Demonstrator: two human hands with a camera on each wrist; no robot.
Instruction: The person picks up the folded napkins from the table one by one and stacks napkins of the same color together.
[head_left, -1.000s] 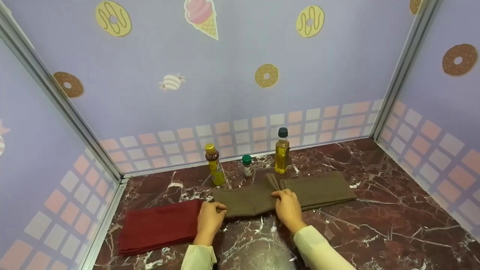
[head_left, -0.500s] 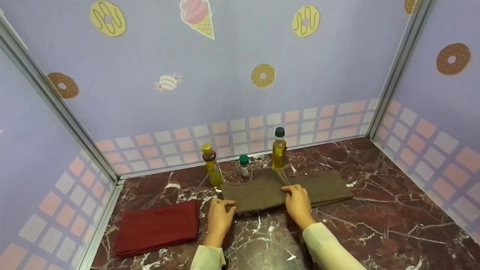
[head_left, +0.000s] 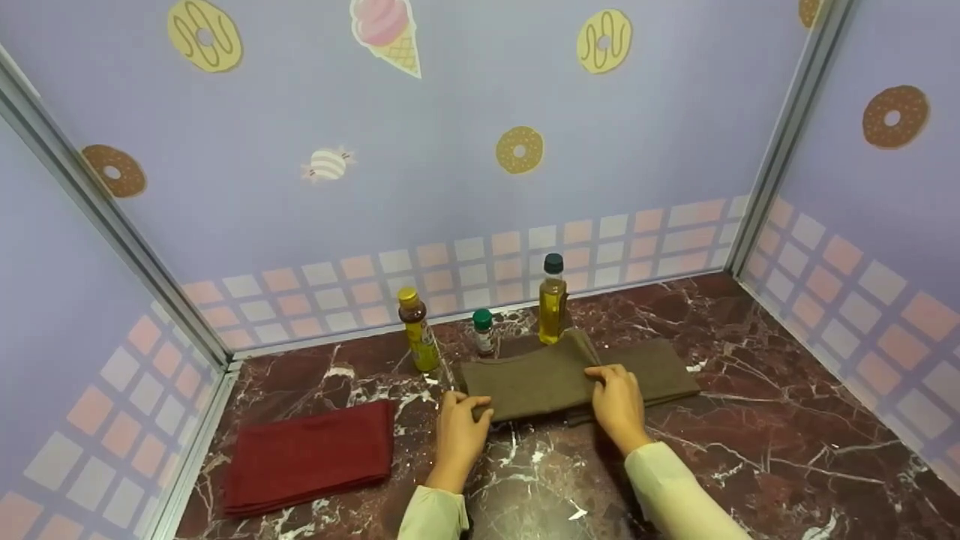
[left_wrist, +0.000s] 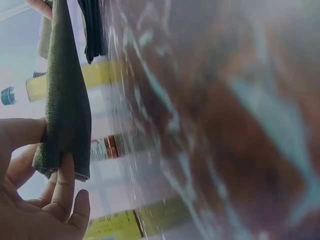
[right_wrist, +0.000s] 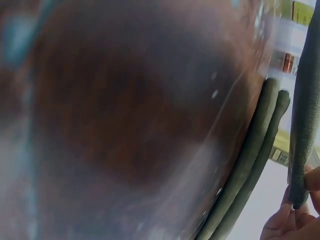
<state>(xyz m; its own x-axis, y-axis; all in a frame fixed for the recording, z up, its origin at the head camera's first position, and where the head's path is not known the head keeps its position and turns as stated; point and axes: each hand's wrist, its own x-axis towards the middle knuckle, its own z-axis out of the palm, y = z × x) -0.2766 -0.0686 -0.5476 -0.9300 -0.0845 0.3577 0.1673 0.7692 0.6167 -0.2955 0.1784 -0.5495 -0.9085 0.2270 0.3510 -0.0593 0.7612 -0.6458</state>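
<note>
Both grips, left hand (head_left: 461,427) and right hand (head_left: 619,397), pinch one olive cloth (head_left: 540,379); three bottles (head_left: 553,300).

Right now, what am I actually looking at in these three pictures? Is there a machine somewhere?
No machine: a person's two bare hands. The wide picture comes from a head-worn camera; the two blurry ones from cameras on each wrist. On the marble counter the left hand and the right hand each pinch an edge of an olive-brown cloth, lifting one half above the half lying flat. A folded red cloth lies to the left. Behind stand a yellow-capped bottle, a small green-capped jar and an oil bottle.
</note>
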